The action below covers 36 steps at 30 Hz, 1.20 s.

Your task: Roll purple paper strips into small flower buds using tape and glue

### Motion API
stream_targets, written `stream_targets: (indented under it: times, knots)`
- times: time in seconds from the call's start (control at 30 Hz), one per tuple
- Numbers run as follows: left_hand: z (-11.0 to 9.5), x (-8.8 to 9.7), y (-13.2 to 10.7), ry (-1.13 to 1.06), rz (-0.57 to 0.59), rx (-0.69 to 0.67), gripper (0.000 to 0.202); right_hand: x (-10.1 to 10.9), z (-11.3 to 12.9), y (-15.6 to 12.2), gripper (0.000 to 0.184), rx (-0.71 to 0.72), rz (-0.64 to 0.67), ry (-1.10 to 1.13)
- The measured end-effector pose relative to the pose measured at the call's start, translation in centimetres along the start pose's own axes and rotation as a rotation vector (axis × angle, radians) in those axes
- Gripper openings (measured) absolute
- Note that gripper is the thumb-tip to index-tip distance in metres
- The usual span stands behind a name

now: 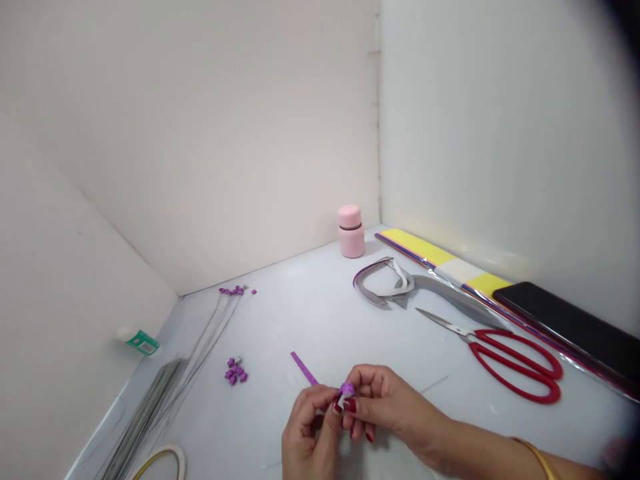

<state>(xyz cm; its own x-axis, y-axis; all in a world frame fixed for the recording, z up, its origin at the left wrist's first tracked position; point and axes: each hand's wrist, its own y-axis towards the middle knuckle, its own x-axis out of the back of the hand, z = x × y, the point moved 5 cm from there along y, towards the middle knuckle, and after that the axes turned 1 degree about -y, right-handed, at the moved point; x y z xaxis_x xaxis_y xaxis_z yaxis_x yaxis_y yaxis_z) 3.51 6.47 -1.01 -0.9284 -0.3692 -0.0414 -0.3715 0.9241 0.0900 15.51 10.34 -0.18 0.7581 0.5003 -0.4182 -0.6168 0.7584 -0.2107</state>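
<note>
At the front of the table, my left hand (313, 427) and my right hand (385, 410) meet with fingertips pinched together. Between them sits a small purple paper piece (347, 388) with a bit of white beneath it. A narrow purple strip (303, 367) sticks out beyond my left fingers toward the upper left. Both hands are closed on the purple piece; fingers hide much of it. To the left lies a cluster of small purple paper flowers (235, 373). Farther back, more tiny purple buds (233, 291) top thin wire stems (215, 327).
Left are a wire bundle (147, 413), a tape roll (181, 460) and a green-and-white tube (143, 341). Red-handled scissors (500, 357), curled grey strips (383, 287), a black phone (570, 327) and paper sheets (415, 247) lie right. A pink jar (351, 233) stands behind.
</note>
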Motion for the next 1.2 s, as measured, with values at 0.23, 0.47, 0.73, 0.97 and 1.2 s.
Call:
stream_targets:
  times: [0.23,0.47,0.73,0.97,1.2]
  knots:
    - [0.5,-0.5,-0.2,-0.141,0.007,0.135,0.024,0.4,-0.1,0.2,0.032,0.022,-0.061,-0.056]
    - [0.5,-0.9,-0.5,-0.212,0.016,0.144,0.022,0.6,-0.4,0.2,0.036,-0.006,-0.074,-0.081]
    - [0.4,0.1,0.1,-0.151,-0.034,0.194,0.024,1.2,1.8,-0.4,0.024,0.289,-0.216,-0.569]
    - [1.2,-0.1,0.2,-0.165,0.004,0.194,0.027,-0.1,1.0,-0.5,0.021,0.218,-0.024,-0.670]
    - [0.9,1.3,1.0,-0.053,-0.108,0.227,0.027,-0.7,0.2,-0.5,0.026,0.000,0.172,-0.061]
